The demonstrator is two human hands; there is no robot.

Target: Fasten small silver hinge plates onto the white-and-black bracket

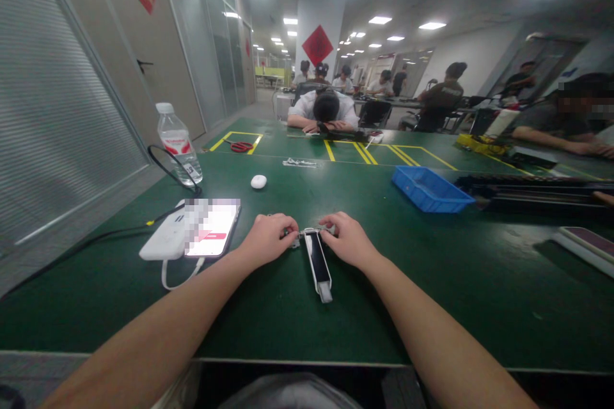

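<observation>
A long narrow part, black on top with a white frame, lies on the green table pointing toward me. My left hand rests just left of its far end, fingers curled round something small with a red bit. My right hand sits on the other side, fingers pinched on a small metal piece at the part's far end. Both hands meet at that far end.
A phone lies on a white power bank to the left, with cables. Behind stand a water bottle, a white oval case, red scissors and a blue tray. A person rests their head on the far table; others sit beyond.
</observation>
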